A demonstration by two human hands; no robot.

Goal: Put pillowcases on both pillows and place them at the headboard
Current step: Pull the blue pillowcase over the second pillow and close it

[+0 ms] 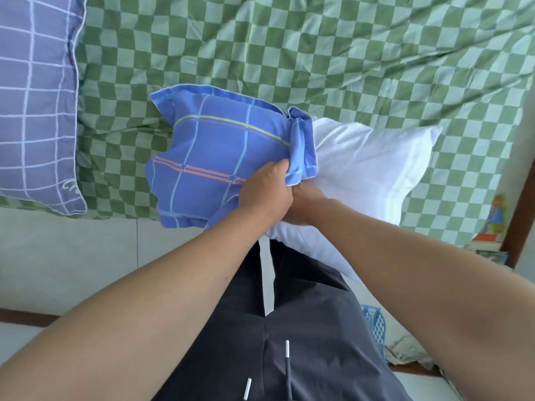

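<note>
Head cam: left hand (pixel 265 192) pinches bunched hem of blue plaid cotton pillowcase (pixel 214 157); right hand (pixel 304 206) clamps plump white pillow (pixel 364 175) just beside. Case covers abt half, both on green checked bedsheet (pixel 318 53). Risk: hem slips, fabric bunches, pillow pops back out.

Green checked bedspread (pixel 318 53) covering the bed; blue plastic basket (pixel 376 325) on the floor at lower right; stacked books (pixel 486 241) beside it, farther right.

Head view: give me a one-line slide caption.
Both hands, left and right, work a blue plaid pillowcase onto a white pillow, half covered, on the green checked bed.
</note>
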